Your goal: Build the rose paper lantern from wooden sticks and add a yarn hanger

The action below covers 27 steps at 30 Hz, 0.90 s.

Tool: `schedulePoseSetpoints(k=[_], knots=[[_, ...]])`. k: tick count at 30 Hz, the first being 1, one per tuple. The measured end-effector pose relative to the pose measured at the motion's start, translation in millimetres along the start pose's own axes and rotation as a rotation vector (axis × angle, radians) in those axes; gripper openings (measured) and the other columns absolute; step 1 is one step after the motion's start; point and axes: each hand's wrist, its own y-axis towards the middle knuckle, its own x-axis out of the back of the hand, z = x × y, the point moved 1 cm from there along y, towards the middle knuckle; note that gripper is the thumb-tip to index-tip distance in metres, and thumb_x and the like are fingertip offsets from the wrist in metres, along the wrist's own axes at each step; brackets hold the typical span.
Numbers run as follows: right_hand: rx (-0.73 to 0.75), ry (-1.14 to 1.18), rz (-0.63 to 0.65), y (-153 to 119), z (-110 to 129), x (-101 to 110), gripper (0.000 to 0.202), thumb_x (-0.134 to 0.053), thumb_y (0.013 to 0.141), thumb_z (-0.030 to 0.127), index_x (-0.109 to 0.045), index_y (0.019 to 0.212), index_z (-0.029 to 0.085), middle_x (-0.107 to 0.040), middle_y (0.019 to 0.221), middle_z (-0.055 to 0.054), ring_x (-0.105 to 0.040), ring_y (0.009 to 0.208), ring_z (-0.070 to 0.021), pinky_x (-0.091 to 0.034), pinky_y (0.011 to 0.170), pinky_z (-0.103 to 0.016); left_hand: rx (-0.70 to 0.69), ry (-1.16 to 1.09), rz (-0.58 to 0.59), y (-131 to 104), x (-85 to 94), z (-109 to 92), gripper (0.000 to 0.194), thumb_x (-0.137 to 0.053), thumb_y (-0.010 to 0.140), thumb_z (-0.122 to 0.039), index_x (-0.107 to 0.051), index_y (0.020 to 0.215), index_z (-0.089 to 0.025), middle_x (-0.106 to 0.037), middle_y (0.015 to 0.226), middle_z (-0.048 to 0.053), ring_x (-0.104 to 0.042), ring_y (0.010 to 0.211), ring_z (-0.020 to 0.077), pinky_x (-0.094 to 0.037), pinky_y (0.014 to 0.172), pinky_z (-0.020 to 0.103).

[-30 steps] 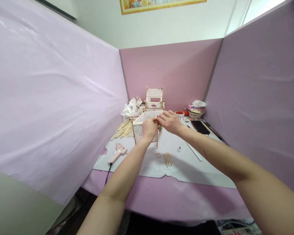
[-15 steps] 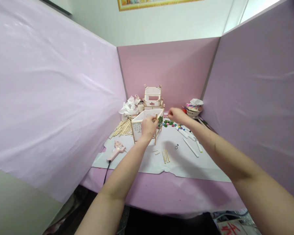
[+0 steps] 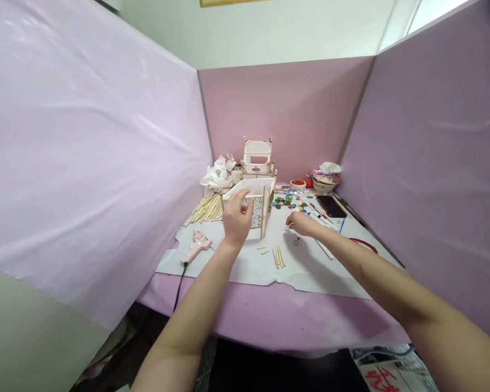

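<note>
Box (image 3: pixel 258 211) stands on the white sheet (image 3: pixel 237 268), its corner posts (image 3: pixel 263 216) running roughly upright, to the left of the right hand (image 3: pixel 302 224) and a little farther off. The left hand (image 3: pixel 236 216) is nearer to it, overlapping its near face in view; whether they touch cannot be told. The left fingers curve loosely, thumb apart, with nothing visibly held. The right fingertips are drawn together, seemingly pinching a small ring (image 3: pixel 287 228), with a loose ring (image 3: pixel 296 243) just on their near side.
</note>
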Motion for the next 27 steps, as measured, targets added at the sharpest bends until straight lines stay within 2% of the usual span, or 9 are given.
schedulePoseSetpoints(k=[2,4,7,10,13,15,17,22,27], knots=[[-0.009,-0.039,0.028,0,7,22,0.014,-0.066,0.072,0.01,-0.062,0.06,0.017,-0.064,0.066,-0.007,-0.055,0.061,-0.0153,-0.034,0.055,-0.026,0.045,0.054,-0.164,-9,21.4,14,0.031,-0.058,0.086,-0.028,-0.057,0.116,-0.021,-0.059,0.113,0.008,-0.055,0.071,0.012,-0.048,0.07,0.028],[-0.044,-0.087,-0.014,1,22,52,0.017,-0.062,0.076,0.018,-0.061,0.06,0.017,-0.063,0.066,-0.008,-0.053,0.06,-0.0168,-0.032,0.054,-0.027,0.128,0.098,-0.267,-14,37.7,34,0.033,-0.062,0.083,-0.029,-0.057,0.114,-0.02,-0.056,0.108,0.008,-0.053,0.073,0.0129,-0.047,0.075,0.03],[-0.021,-0.091,-0.18,8,62,98,0.025,-0.052,0.084,0.027,-0.062,0.062,0.018,-0.061,0.064,-0.006,-0.052,0.059,-0.0161,-0.032,0.056,-0.028,0.223,0.05,-0.225,-10,45.6,63,0.036,-0.061,0.083,-0.034,-0.058,0.116,-0.021,-0.054,0.111,0.009,-0.054,0.088,0.0172,-0.046,0.083,0.032],[0.22,0.115,-0.24,26,115,120,0.014,-0.054,0.083,0.023,-0.067,0.083,0.019,-0.067,0.079,-0.004,-0.056,0.069,-0.0145,-0.037,0.063,-0.026,0.228,-0.071,-0.116,1,39.5,80,0.036,-0.056,0.086,-0.039,-0.061,0.118,-0.022,-0.055,0.113,0.01,-0.054,0.1,0.02,-0.044,0.087,0.033],[0.367,0.195,-0.175,56,159,114,0.014,-0.056,0.083,0.024,-0.068,0.086,0.018,-0.068,0.088,-0.005,-0.058,0.078,-0.0145,-0.039,0.069,-0.025,0.218,-0.117,-0.066,11,32.5,83,0.032,-0.056,0.086,-0.039,-0.065,0.112,-0.021,-0.058,0.104,0.008,-0.055,0.095,0.0197,-0.043,0.085,0.033],[0.338,0.198,-0.116,76,178,105,0.016,-0.055,0.084,0.023,-0.07,0.083,0.016,-0.069,0.085,-0.006,-0.058,0.078,-0.0147,-0.039,0.069,-0.025,0.21,-0.097,-0.07,14,30.6,79,0.027,-0.056,0.086,-0.036,-0.068,0.104,-0.02,-0.06,0.096,0.007,-0.055,0.091,0.0199,-0.043,0.082,0.032],[0.232,0.205,-0.019,92,190,100,0.017,-0.056,0.084,0.021,-0.071,0.081,0.015,-0.068,0.081,-0.006,-0.057,0.075,-0.0146,-0.038,0.067,-0.025,0.193,-0.072,-0.082,14,30.3,74,0.021,-0.056,0.086,-0.032,-0.069,0.096,-0.02,-0.062,0.089,0.006,-0.055,0.089,0.0203,-0.042,0.079,0.032],[0.044,0.21,0.301,106,199,105,0.007,-0.065,0.075,0.021,-0.07,0.074,0.016,-0.066,0.081,-0.005,-0.053,0.07,-0.0142,-0.038,0.06,-0.025,0.162,-0.062,-0.103,13,29.1,62,0.022,-0.049,0.09,-0.031,-0.068,0.092,-0.019,-0.064,0.088,0.006,-0.056,0.086,0.0198,-0.041,0.08,0.031],[-0.077,0.416,0.497,118,188,100,0.011,-0.07,0.072,0.028,-0.065,0.072,0.017,-0.06,0.074,-0.003,-0.046,0.064,-0.0115,-0.034,0.054,-0.024,0.15,0.002,-0.113,13,27.8,57,0.025,-0.044,0.092,-0.029,-0.065,0.084,-0.018,-0.062,0.081,0.005,-0.055,0.081,0.0196,-0.04,0.075,0.03]])
